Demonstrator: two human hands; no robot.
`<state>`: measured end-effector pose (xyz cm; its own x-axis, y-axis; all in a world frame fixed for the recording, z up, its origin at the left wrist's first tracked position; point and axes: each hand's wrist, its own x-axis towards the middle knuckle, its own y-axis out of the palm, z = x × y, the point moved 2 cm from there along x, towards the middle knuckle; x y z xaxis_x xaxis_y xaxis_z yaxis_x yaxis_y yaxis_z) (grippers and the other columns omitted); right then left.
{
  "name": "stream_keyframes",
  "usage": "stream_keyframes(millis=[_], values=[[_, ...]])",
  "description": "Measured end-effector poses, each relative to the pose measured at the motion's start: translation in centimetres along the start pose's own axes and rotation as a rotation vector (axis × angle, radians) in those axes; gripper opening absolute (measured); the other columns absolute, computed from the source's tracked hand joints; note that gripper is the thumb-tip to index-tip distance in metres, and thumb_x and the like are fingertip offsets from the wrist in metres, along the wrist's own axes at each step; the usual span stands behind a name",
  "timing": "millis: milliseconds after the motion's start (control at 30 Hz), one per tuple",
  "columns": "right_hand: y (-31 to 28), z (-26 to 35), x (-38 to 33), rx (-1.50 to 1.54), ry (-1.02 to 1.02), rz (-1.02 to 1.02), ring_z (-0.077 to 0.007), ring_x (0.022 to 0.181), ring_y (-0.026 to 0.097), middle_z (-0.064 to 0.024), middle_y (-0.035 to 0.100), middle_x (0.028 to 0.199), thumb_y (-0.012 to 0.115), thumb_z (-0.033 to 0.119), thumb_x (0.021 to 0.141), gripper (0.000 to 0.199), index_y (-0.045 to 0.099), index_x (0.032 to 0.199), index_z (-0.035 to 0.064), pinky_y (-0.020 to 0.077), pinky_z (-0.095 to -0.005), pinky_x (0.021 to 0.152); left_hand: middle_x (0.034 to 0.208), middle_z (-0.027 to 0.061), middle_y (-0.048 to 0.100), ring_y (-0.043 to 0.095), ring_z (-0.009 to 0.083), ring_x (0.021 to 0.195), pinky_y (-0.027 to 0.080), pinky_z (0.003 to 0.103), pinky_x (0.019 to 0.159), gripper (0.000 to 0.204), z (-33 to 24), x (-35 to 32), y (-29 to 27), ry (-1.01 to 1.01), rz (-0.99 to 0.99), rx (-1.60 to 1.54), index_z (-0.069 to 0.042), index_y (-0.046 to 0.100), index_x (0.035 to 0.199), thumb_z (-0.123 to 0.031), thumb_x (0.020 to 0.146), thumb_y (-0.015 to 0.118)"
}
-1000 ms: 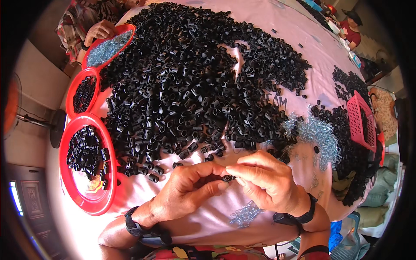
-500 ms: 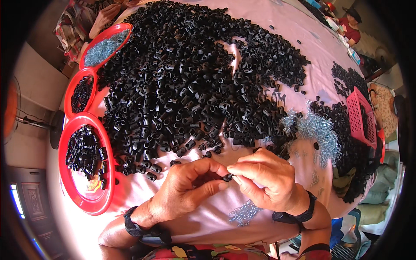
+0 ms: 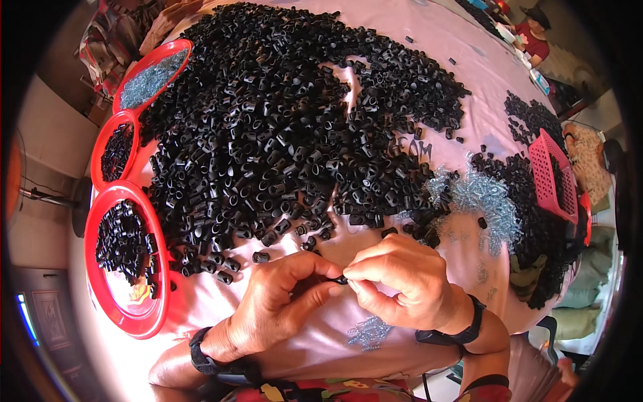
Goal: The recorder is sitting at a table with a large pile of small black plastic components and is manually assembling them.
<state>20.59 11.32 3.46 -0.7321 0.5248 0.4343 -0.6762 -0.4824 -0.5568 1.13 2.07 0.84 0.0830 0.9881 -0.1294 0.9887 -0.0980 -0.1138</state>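
Observation:
My left hand and my right hand meet fingertip to fingertip over the near edge of a pink-covered table. Between them they pinch one small black plastic piece, most of it hidden by the fingers. A huge heap of the same black tube-shaped pieces lies just beyond the hands. Loose pieces lie scattered at the heap's near edge, a few centimetres from my fingers. Both wrists carry dark bands.
Three red round trays stand at the left: the near one and the middle one hold black pieces, the far one small silvery springs. More springs lie right of the heap. A pink basket sits in a second black pile.
My hands have stayed together on the small piece, fingers shifting slightly. The view has tipped a little, so the trays and heap sit somewhat lower and to the right.

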Motion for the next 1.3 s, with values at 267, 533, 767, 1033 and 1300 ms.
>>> stream_keyframes(millis=[267,533,767,1033,1300], values=[[0.3,-0.2,-0.3,0.001,-0.019,-0.012,-0.0254,0.075,0.069,-0.0092,0.071,0.090,0.081,-0.006,0.080,0.023,0.071,0.098,0.0039,0.0543,-0.0357,0.065,0.094,0.0108,0.073,0.073,0.0228,0.082,0.057,0.033,0.071,0.020,0.0,-0.1,0.6,0.186,-0.069,0.166,0.000,0.071,0.109,0.001,0.090,0.079],[0.6,-0.1,-0.6,-0.011,0.029,-0.012,-0.0244,0.073,0.069,-0.0094,0.072,0.091,0.081,-0.006,0.080,0.021,0.073,0.096,0.0036,0.0535,-0.0342,0.064,0.093,0.0114,0.072,0.073,0.0251,0.080,0.058,0.034,0.068,0.019,0.0,-0.1,1.1,0.219,-0.106,0.226,0.000,0.070,0.107,0.004,0.089,0.077],[0.7,-0.6,-0.5,0.028,0.068,0.006,-0.0240,0.075,0.071,-0.0090,0.072,0.092,0.080,-0.007,0.079,0.020,0.073,0.094,0.0038,0.0547,-0.0338,0.064,0.092,0.0128,0.072,0.073,0.0265,0.079,0.058,0.035,0.068,0.019,-0.1,-0.1,1.1,0.226,-0.108,0.264,0.001,0.070,0.106,0.004,0.089,0.077],[0.7,-0.5,-0.3,0.078,0.081,-0.008,-0.0288,0.073,0.064,-0.0102,0.064,0.084,0.076,-0.005,0.081,0.015,0.066,0.090,0.0028,0.0532,-0.0383,0.065,0.093,0.0141,0.072,0.073,0.0288,0.079,0.058,0.036,0.069,0.020,-0.2,0.1,0.9,0.264,-0.076,0.295,0.001,0.070,0.107,0.005,0.088,0.076],[0.3,0.0,-0.6,0.034,0.095,0.022,-0.0311,0.081,0.069,-0.0110,0.068,0.091,0.077,-0.004,0.082,0.020,0.069,0.099,0.0027,0.0570,-0.0399,0.070,0.096,0.0151,0.075,0.075,0.0265,0.085,0.060,0.035,0.076,0.026,-0.3,-0.3,1.0,0.195,-0.081,0.306,0.002,0.071,0.111,0.003,0.086,0.076]])
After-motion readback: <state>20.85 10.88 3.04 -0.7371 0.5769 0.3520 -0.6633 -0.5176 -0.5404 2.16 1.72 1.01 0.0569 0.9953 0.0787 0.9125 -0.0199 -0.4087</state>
